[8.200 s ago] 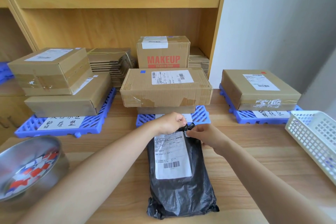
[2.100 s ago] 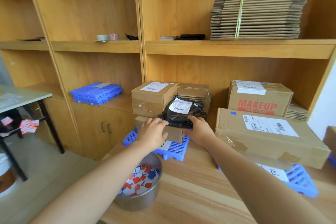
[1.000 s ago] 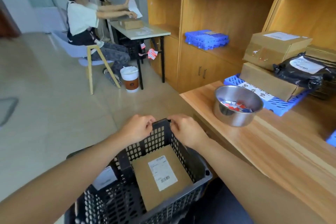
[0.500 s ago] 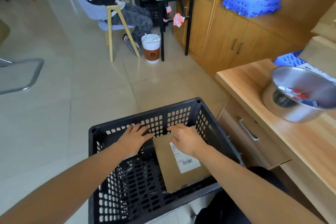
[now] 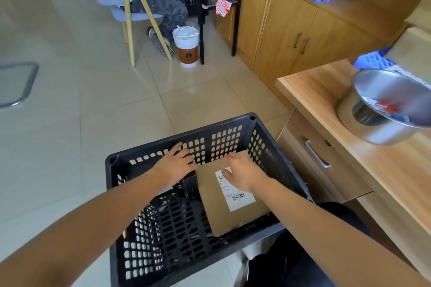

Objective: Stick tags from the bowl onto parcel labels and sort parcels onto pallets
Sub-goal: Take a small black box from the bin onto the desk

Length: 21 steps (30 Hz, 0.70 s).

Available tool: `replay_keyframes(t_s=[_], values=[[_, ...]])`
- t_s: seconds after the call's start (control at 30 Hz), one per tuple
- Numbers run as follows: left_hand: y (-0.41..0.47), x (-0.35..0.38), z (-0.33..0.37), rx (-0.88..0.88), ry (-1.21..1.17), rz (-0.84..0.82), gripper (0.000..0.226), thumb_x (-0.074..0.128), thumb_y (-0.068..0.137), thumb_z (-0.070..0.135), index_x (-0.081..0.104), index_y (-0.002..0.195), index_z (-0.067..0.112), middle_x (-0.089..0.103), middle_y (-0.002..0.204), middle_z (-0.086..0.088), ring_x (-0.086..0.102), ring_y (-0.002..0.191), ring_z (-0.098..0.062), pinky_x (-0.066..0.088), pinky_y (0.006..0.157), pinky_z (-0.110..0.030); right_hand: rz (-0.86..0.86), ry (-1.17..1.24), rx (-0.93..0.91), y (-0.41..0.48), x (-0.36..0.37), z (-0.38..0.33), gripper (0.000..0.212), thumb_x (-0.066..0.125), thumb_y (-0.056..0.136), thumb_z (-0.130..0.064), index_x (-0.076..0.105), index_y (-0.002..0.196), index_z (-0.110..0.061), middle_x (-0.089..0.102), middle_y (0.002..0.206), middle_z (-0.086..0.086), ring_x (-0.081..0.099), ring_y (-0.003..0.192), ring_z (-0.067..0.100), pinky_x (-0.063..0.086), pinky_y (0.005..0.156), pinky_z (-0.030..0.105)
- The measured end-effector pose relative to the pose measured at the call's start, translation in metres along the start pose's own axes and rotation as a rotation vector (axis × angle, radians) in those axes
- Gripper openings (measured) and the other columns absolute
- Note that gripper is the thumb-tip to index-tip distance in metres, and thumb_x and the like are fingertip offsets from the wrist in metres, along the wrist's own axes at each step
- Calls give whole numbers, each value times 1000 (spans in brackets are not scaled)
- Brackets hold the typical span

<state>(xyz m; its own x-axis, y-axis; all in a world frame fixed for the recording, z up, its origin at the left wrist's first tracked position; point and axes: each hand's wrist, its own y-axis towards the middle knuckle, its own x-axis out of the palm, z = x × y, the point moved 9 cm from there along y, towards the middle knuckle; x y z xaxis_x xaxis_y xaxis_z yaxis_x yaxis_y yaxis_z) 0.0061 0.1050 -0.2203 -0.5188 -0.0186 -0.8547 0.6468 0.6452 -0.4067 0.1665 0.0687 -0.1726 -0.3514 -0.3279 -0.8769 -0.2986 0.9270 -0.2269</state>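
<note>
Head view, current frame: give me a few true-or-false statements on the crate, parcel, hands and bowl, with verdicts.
1. The parcel lies inside the black crate. True.
2. The bowl stands on the floor. False: it stands on the wooden counter.
3. The right hand rests on the parcel, over the top of its label. True.
4. The left hand pinches a tag. False: it holds nothing, and its fingers lie straight near the crate's far wall.
5. The label faces down. False: it faces up, with the barcode showing.
</note>
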Motion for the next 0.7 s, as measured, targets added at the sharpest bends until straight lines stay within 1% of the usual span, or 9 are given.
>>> replay_keyframes(t_s=[0.13, 0.2, 0.3, 0.37, 0.4, 0.47, 0.5, 0.6, 0.7], values=[[-5, -40, -10, 50, -80, 34, 64, 71, 87, 34, 43, 145, 30, 47, 142, 2, 30, 142, -23, -7, 123, -56, 7, -13, -6, -7, -16, -9, 42, 50, 101, -25, 52, 143, -20, 51, 142, 4, 53, 125, 25, 48, 101, 41], [-10, -65, -16, 49, -166, 25, 66, 72, 86, 39, 43, 145, 33, 48, 139, 4, 32, 139, -22, -7, 121, -55, 4, -16, 0, -13, -23, -13, 46, 53, 100, -27, 50, 145, -18, 51, 143, 6, 53, 125, 26, 48, 100, 43], [-19, -114, -22, 26, -322, 72, 64, 73, 85, 45, 46, 142, 35, 51, 132, 3, 37, 135, -21, -5, 122, -54, 25, 14, 13, -27, -39, -20, 56, 61, 95, -37, 48, 147, -20, 51, 143, 6, 50, 129, 27, 46, 104, 44], [-26, -149, -22, 23, -419, 132, 60, 74, 83, 48, 50, 137, 38, 53, 126, 7, 41, 130, -19, 3, 123, -52, 49, 40, 23, -39, -53, -24, 64, 67, 92, -43, 46, 148, -21, 52, 142, 7, 50, 129, 27, 45, 104, 44], [-29, -166, -21, 32, -451, 169, 57, 74, 81, 50, 51, 133, 39, 53, 120, 9, 43, 126, -18, 12, 121, -49, 64, 57, 33, -45, -62, -26, 64, 68, 91, -44, 46, 147, -21, 54, 140, 6, 51, 127, 27, 46, 103, 44], [-33, -202, -16, 65, -481, 236, 54, 74, 79, 54, 52, 127, 42, 52, 110, 12, 45, 116, -18, 28, 111, -43, 126, 122, 43, -62, -86, -28, 55, 72, 89, -42, 54, 137, -22, 61, 130, 3, 58, 117, 24, 50, 97, 43], [-35, -218, -12, 82, -494, 260, 54, 73, 79, 56, 52, 127, 43, 51, 109, 13, 44, 112, -17, 33, 106, -42, 165, 153, 40, -71, -99, -28, 49, 73, 88, -41, 57, 130, -23, 65, 123, 0, 61, 109, 22, 52, 93, 42], [-39, -267, 1, 137, -557, 323, 50, 73, 79, 54, 52, 124, 44, 49, 106, 17, 41, 108, -13, 41, 98, -40, 277, 143, 69, -102, -142, -20, 39, 73, 88, -36, 58, 118, -17, 66, 104, -4, 62, 93, 17, 51, 80, 33], [-45, -313, 19, 208, -582, 408, 50, 74, 80, 51, 53, 123, 41, 50, 110, 17, 44, 109, -10, 46, 97, -38, 370, 84, 122, -139, -183, -11, 32, 73, 85, -40, 55, 103, -20, 61, 91, -6, 59, 83, 16, 47, 71, 33]])
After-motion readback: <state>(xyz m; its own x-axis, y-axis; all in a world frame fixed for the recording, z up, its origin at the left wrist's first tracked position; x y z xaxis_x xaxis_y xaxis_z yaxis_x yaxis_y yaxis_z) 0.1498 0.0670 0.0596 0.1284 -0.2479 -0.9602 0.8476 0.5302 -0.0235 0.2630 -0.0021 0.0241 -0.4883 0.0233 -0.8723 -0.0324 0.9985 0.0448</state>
